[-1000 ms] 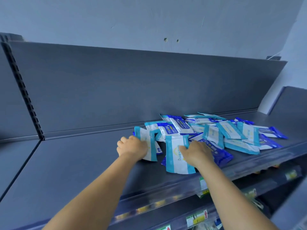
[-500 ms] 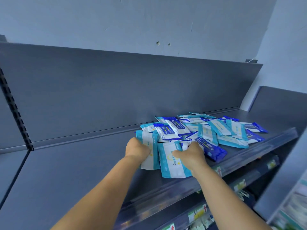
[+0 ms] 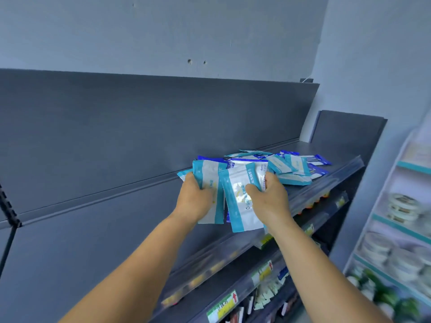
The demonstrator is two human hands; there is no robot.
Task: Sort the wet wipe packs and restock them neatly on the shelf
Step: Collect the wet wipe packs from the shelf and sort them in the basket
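A loose pile of wet wipe packs (image 3: 289, 166), some teal-and-white and some dark blue, lies on the dark grey shelf (image 3: 98, 234) toward its right end. My left hand (image 3: 194, 198) grips a teal-and-white pack (image 3: 208, 176) by its left side and holds it lifted and upright. My right hand (image 3: 268, 199) grips a second teal-and-white pack (image 3: 236, 201), also raised off the shelf, with its thumb across the front. The two held packs sit side by side at the pile's left edge. More packs show behind my right hand's fingers.
The shelf's grey back panel (image 3: 140, 127) rises behind the pile. A clear price rail (image 3: 233, 252) runs along the front edge. Lower shelves (image 3: 263, 290) hold small goods and price tags. At the right stands a white rack (image 3: 401, 229) with round tubs.
Both hands have lifted their teal-and-white packs from lying on the shelf to upright. The camera has swung to the right and closer, bringing the white rack into view.
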